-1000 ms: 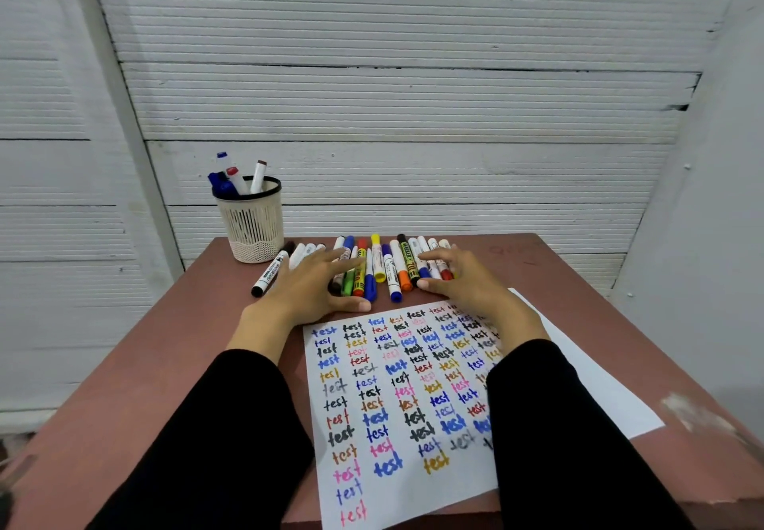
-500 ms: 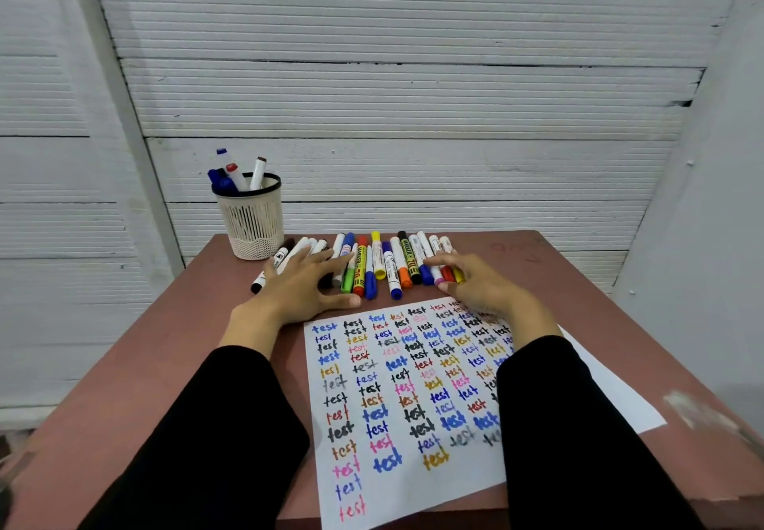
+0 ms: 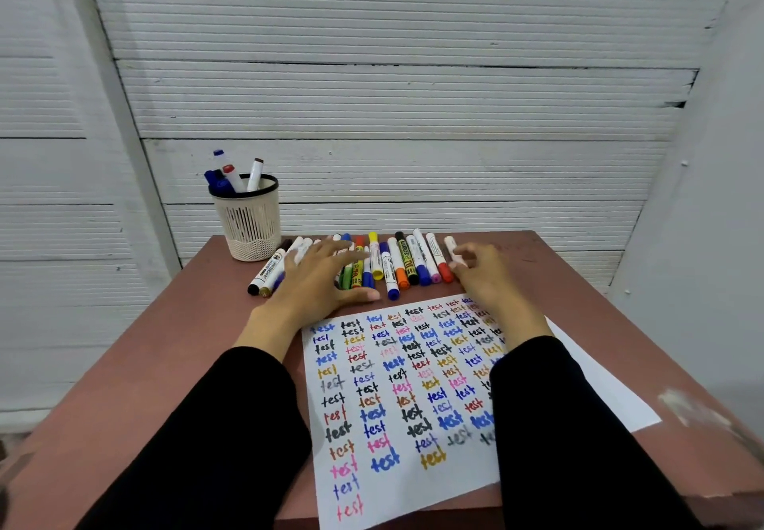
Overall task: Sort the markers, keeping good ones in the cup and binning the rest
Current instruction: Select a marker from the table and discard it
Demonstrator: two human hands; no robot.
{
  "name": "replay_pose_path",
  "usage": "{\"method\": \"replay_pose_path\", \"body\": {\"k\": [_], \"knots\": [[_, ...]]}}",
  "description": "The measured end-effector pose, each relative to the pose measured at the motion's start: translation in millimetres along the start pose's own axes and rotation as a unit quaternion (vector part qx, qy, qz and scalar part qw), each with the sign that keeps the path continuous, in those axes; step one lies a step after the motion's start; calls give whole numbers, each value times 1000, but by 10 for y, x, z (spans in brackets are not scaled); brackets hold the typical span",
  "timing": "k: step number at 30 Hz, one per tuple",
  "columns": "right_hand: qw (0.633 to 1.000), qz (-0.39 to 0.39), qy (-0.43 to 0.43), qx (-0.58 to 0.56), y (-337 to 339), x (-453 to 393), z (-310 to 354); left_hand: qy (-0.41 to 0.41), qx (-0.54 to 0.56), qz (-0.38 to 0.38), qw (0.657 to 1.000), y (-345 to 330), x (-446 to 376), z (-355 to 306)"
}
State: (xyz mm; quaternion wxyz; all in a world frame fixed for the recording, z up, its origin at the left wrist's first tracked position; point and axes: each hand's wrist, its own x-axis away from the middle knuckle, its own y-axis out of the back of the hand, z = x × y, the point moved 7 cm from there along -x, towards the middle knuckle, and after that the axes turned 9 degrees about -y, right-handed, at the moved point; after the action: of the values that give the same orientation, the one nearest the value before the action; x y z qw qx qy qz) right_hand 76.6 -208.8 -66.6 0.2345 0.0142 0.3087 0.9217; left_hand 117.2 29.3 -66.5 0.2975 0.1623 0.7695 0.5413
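A row of several coloured markers point(image 3: 395, 263) lies across the far part of the table. My left hand point(image 3: 314, 283) lies flat with spread fingers on the left part of the row, covering some markers. My right hand point(image 3: 483, 277) is at the row's right end, its bent fingertips touching the last white marker point(image 3: 450, 243). A cream mesh cup point(image 3: 249, 225) with a black rim stands at the far left and holds several markers point(image 3: 235, 176). No bin is in view.
A white paper sheet point(image 3: 397, 397) covered in coloured "test" words lies on the reddish-brown table point(image 3: 173, 364) under my forearms. A second white sheet point(image 3: 599, 389) sticks out on the right. White walls close in behind and to the right.
My right hand has slid from on top of the right markers to the end of the row, and its fingers have bent. My left hand stays spread on the left markers.
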Motion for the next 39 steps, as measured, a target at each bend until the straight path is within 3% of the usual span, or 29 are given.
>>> {"method": "replay_pose_path", "body": {"k": [4,8,13,19,25,28,30,34,36,39], "knots": [[996,-34,-51,60,67,-14,-77,-60,7,48,997,-98,-16,-259],[986,-47,-109,119,140,-34,-122,-70,-22,104,992,-248,-13,-375],[986,-71,-131,80,318,-62,-134,-50,-62,148,986,-360,12,-400],[979,44,-195,50,347,-58,-312,-48,-75,153,984,-386,16,-398],[976,128,-178,-20,342,31,-259,-72,-63,150,984,-401,-6,-429],[972,155,-140,-110,297,89,-268,-71,-49,142,986,-375,4,-421],[957,187,-115,-187,260,157,-210,-68,-12,95,993,-285,4,-463],[955,252,-15,-158,195,255,-25,-44,176,-22,983,-86,5,-585],[945,284,-1,-164,141,291,24,-46,271,-51,960,-21,14,-678],[939,270,-25,-213,119,296,61,-21,445,-102,890,59,28,-795]]}}
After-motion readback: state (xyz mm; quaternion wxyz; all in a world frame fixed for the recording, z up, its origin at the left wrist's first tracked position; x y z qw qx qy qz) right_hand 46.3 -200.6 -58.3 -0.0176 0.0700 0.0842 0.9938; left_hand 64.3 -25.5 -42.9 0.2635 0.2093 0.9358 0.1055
